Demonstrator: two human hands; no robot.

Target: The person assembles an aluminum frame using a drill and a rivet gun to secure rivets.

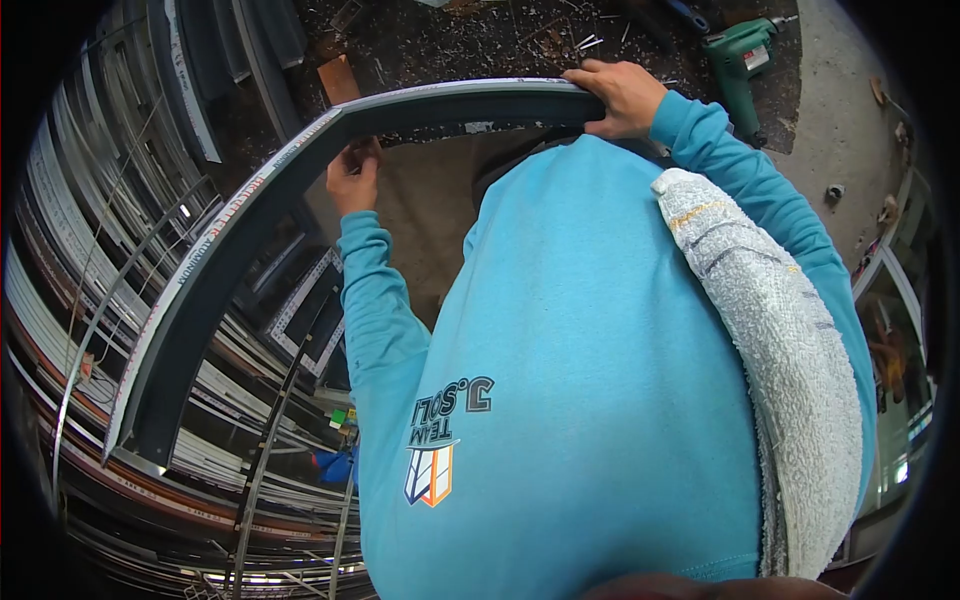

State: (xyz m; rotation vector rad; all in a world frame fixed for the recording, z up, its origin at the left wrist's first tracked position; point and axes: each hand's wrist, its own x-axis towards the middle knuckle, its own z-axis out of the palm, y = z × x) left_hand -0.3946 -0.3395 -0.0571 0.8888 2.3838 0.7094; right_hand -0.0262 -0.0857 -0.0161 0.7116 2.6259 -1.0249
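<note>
A dark grey aluminum frame has two long lengths meeting at a corner, with white printed film along the upper edge. One length runs to the lower left; the other crosses in front of my body. My right hand grips its right end, thumb below and fingers over the top edge. My left hand is just under the corner, fingers curled close to the inner face. What those fingers hold, if anything, is partly hidden in shadow.
A dark workbench strewn with metal shavings carries a green power drill and a brown block. Racks of long metal profiles fill the left side. A white towel hangs over my right shoulder.
</note>
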